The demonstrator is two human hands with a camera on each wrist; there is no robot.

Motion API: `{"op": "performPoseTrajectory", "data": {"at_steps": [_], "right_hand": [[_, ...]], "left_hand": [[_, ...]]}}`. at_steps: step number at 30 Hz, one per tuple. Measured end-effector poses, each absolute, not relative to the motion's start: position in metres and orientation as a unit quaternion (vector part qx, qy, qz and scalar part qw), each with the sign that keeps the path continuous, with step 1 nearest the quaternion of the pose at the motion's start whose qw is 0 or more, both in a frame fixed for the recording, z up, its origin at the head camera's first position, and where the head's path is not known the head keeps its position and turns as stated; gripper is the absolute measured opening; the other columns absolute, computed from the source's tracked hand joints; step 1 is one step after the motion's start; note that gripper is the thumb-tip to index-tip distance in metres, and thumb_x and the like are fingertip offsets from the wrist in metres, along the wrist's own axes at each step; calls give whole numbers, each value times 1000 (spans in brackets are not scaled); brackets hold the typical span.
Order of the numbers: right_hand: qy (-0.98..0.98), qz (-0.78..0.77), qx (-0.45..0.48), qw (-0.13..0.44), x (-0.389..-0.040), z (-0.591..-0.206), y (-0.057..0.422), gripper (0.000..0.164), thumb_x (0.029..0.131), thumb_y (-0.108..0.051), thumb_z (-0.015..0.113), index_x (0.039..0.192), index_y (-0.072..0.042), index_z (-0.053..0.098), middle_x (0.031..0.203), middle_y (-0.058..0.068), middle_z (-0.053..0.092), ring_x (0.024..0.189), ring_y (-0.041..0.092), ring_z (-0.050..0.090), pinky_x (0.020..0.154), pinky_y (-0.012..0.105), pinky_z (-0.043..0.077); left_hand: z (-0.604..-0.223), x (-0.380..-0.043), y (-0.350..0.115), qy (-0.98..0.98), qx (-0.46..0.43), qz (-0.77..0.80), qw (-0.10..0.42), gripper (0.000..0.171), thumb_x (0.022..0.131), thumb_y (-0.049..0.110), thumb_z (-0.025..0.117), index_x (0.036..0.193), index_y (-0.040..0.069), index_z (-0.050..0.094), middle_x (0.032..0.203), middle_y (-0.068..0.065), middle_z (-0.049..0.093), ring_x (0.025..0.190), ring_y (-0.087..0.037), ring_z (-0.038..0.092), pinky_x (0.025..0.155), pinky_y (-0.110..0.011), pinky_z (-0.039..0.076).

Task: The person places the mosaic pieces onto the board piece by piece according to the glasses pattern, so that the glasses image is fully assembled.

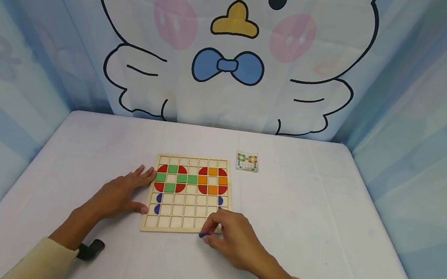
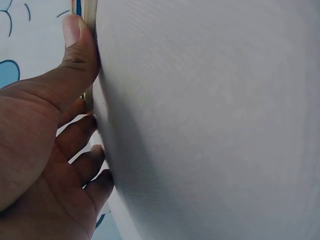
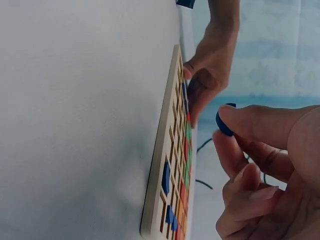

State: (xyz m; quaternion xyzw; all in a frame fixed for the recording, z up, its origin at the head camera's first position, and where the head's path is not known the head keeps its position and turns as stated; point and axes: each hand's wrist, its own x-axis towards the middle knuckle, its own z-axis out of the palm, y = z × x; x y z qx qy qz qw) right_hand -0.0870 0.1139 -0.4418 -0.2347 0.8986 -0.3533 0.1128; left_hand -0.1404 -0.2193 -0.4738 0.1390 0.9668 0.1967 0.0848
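A wooden grid board (image 1: pixel 176 222) lies on the table, with red, green and orange pieces in its upper rows. Blue half-round pieces (image 1: pixel 158 209) sit in its left column, and more blue pieces (image 3: pixel 165 177) lie on the right side, partly hidden by my right hand in the head view. My left hand (image 1: pixel 121 195) rests at the board's left edge, thumb and fingertips touching it. Over the board's near edge, my right hand (image 1: pixel 234 239) pinches a small blue half-round piece (image 3: pixel 225 121) between thumb and index finger, apart from the board in the right wrist view.
A small pattern card (image 1: pixel 247 161) lies beyond the board's far right corner. White cloth covers the table (image 1: pixel 314 202). Printed curtains (image 1: pixel 227 99) stand behind it and along both sides. Dark wrist devices (image 1: pixel 90 250) show at both sleeves.
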Motion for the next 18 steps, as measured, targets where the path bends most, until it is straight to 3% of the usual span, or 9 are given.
{"op": "performPoseTrajectory", "data": {"at_steps": [6,13,18], "right_hand": [[898,-331,-263,120,-89,-445,99,20,91,-14,85,101,-29,77,81,-20,63,78,6,59,74,21,43],[896,-329,-267,129,-100,-446,75,16,91,-15,85,94,-27,74,79,-19,72,73,-1,56,67,21,43],[900,-316,-280,111,-111,-448,56,14,90,-17,87,90,-26,76,79,-19,71,80,2,61,72,19,44]], "left_hand": [[-473,-140,-218,967,137,196,88,107,78,39,93,165,14,37,171,-16,36,158,-52,29,118,-77,34],[-472,-140,-217,967,138,193,90,106,78,41,92,165,14,37,171,-17,36,158,-52,30,117,-77,35],[-471,-139,-216,967,138,195,91,106,78,42,92,165,13,38,171,-17,37,157,-53,30,117,-77,35]]}}
